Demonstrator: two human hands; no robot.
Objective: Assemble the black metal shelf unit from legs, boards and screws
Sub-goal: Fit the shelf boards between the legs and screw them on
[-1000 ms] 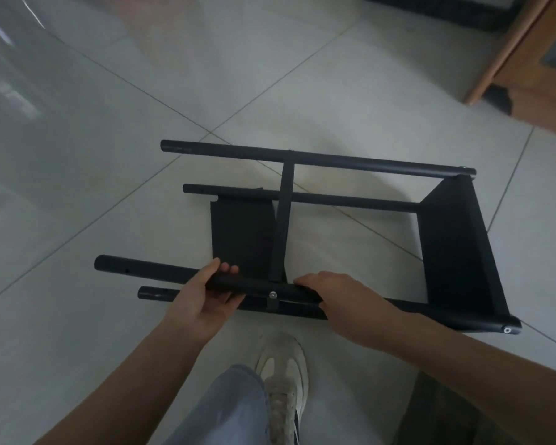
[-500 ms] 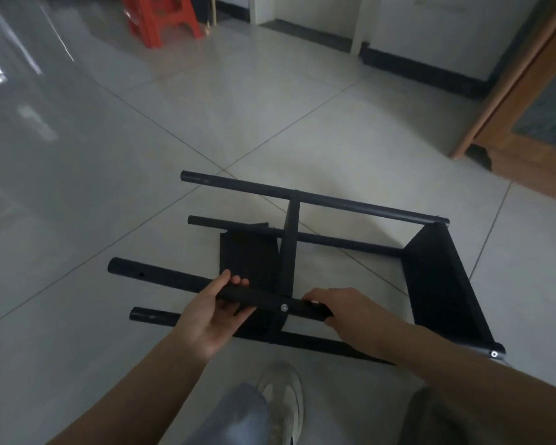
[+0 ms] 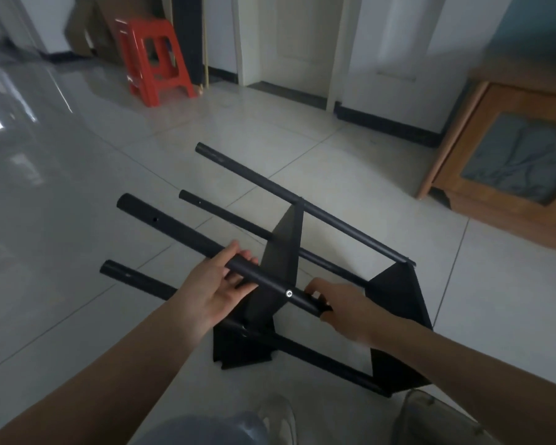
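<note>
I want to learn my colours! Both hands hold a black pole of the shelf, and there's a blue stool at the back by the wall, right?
Nearly! The stool is red, not blue, as the head view shows. The rest is right: the left hand and right hand both hold the black pole of the shelf.

Black shelf unit (image 3: 289,252), apparently tilted

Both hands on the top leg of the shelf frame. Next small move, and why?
Probably keep tipping the frame up toward standing on its legs. Left hand and right hand both grip the same near leg either side of its screw, two boards look fixed, and the far end is raised off the floor.
</note>
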